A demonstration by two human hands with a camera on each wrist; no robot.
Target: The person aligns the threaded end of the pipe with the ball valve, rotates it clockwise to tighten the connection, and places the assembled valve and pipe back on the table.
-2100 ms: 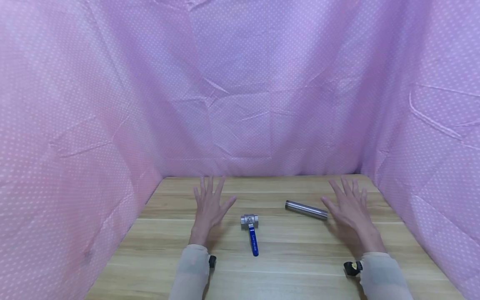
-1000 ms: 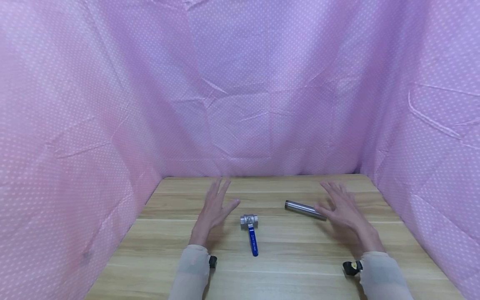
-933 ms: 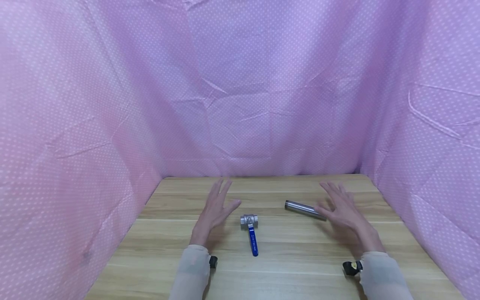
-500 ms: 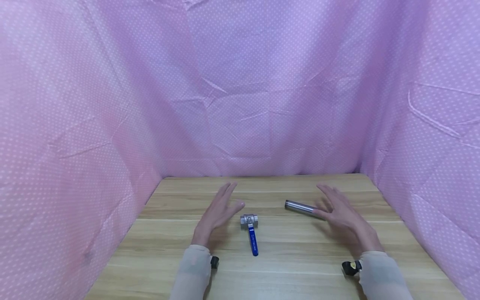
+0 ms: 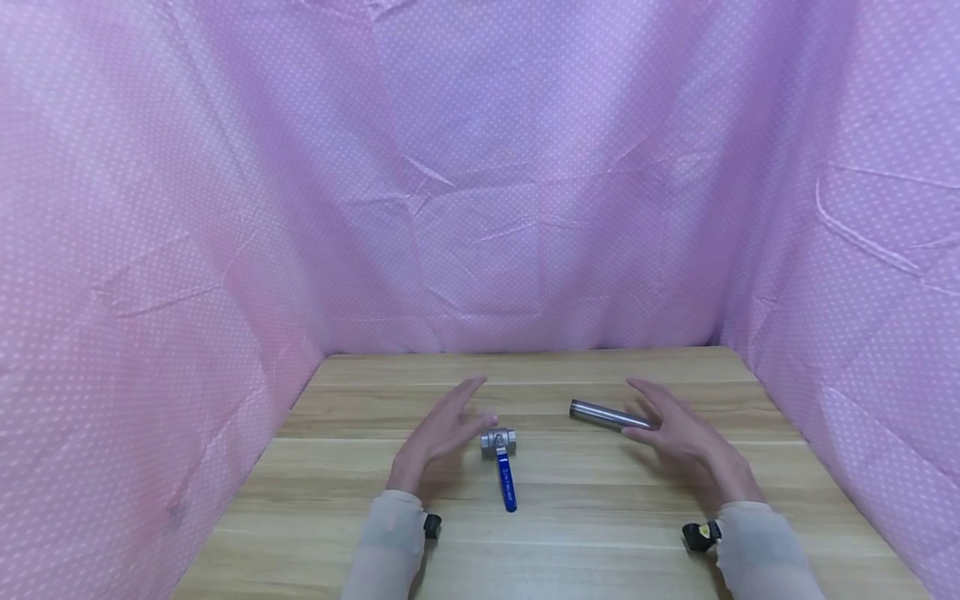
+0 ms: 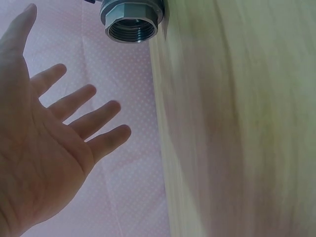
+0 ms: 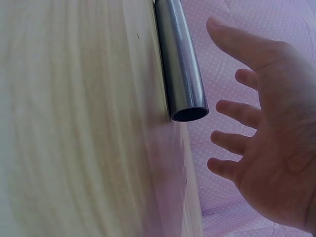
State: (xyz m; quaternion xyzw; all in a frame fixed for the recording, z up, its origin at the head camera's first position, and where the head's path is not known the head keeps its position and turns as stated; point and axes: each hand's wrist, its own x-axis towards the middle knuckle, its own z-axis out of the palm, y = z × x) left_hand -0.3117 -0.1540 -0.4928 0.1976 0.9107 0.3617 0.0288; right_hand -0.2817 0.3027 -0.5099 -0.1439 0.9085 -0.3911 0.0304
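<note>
A ball valve (image 5: 498, 442) with a blue lever handle (image 5: 507, 482) lies on the table, its handle toward the front. In the left wrist view the valve's threaded opening (image 6: 132, 29) shows at the top. My left hand (image 5: 441, 433) hovers just left of the valve, fingers extended and thumb apart, holding nothing. Right of the valve lies a metal pipe (image 5: 603, 413), slanting down to the right. My right hand (image 5: 686, 433) hovers over the pipe's right end, thumb and fingers spread. In the right wrist view the pipe's hollow end (image 7: 190, 114) is apart from that hand.
Both things lie on a light wood-grain table (image 5: 570, 533). Pink dotted cloth (image 5: 480, 208) hangs behind the table and along both sides. A small black camera (image 5: 701, 537) sits at the right wrist, and another camera (image 5: 432, 526) at the left.
Both hands have come inward and turned their palms toward each other. The left neared the valve, the right the pipe's end. Valve and pipe stayed where they were.
</note>
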